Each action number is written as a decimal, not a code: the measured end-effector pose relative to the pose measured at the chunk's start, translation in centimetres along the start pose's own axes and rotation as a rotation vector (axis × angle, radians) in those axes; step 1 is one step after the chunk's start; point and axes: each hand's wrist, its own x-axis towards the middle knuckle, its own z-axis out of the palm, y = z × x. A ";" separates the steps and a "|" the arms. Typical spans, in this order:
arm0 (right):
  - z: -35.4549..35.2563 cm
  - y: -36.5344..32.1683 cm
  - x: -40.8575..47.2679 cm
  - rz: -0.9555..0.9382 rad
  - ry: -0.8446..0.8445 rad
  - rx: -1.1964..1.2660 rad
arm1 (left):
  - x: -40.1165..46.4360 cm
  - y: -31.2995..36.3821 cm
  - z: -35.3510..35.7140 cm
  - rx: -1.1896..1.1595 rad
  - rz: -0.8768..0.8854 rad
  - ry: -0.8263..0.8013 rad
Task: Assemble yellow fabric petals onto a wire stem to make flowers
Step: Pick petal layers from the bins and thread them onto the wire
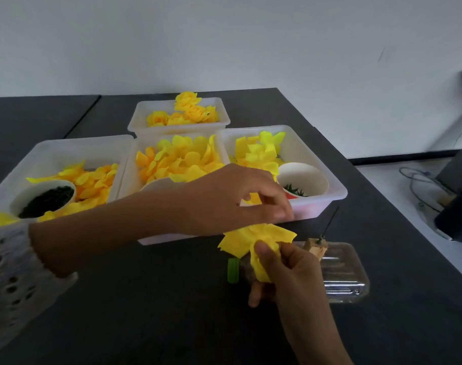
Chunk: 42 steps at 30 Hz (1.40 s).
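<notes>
The right hand (285, 270) holds a bunch of yellow petals (253, 242) just above the dark tabletop (145, 299), thumb and fingers clamped on the lower folds. The left hand (240, 198) reaches across from the left, fingers curled together over the front edge of the right tray (330, 164); whether they pinch a petal is unclear. It hides part of the middle tray (130, 164). A thin wire (331, 218) rises from a wooden block (315, 250) on a clear plastic bottle (340, 272), whose neck is hidden behind the right hand. A green cap (233, 270) shows.
</notes>
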 end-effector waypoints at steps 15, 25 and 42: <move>0.0 -0.4 1.5 -0.321 0.171 -0.168 | 0.8 -1.3 0.6 -0.057 -0.256 -0.243; -0.4 0.0 0.8 -0.238 0.162 -0.211 | 4.8 -5.2 -1.0 -0.238 -0.549 0.043; -1.5 0.0 0.3 0.264 -0.187 0.263 | 12.8 -12.6 0.0 0.539 -0.336 0.512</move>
